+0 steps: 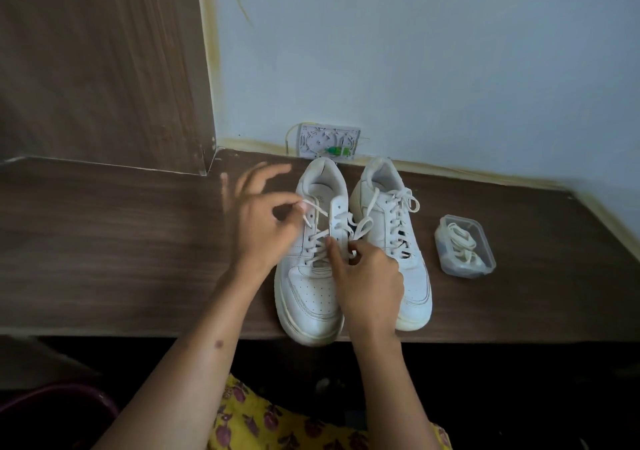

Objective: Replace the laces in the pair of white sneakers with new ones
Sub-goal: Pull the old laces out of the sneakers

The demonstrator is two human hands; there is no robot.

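looks like a room in a home, a corner fitted with a dark wood-grain laminate desk (104, 242). pale blue painted wall (433, 51) behind, edged with uneven yellowish paint along the joint. tall brown wood-grain panel (97, 62) on the left, like the side of a wardrobe. small white plastic cable box (327, 141) with green connectors, open against the wall. worn white lace-up sneakers (388, 242) and a clear plastic container (465, 247) on the desk.

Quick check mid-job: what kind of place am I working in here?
Probably a room in a home: a wood-grain desk against a painted wall, with sneakers and a small tub of laces on it.
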